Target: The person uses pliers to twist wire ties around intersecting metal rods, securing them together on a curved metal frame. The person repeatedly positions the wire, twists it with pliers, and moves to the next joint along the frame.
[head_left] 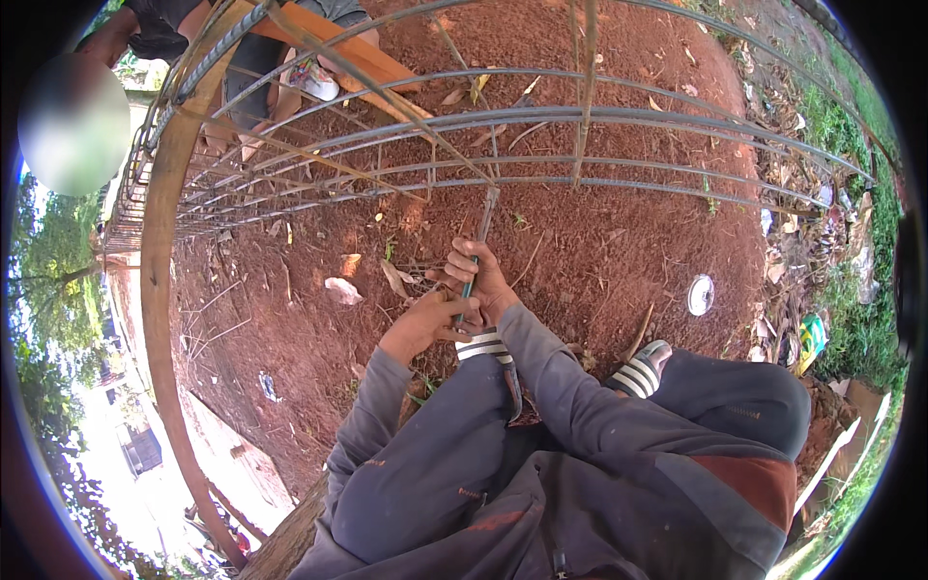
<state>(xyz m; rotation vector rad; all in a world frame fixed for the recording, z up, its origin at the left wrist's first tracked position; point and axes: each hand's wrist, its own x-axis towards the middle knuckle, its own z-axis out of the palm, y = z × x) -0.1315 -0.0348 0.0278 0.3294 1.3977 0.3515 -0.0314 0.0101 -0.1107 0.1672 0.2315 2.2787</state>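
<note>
Right hand (491,280) gripped round the upper handle of a long, slim metal hand tool with green grips (485,224); left hand (421,324) closed on its lower end, just below and left. Tool runs up and away from both hands, head at the lowest bar of a grey steel rebar cage (619,114); contact there hard to confirm.

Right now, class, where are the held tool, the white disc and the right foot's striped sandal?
Held tool (486,217): head view, on its metal part.
White disc (701,295): head view, its middle.
Striped sandal (638,374): head view, its strap.
</note>
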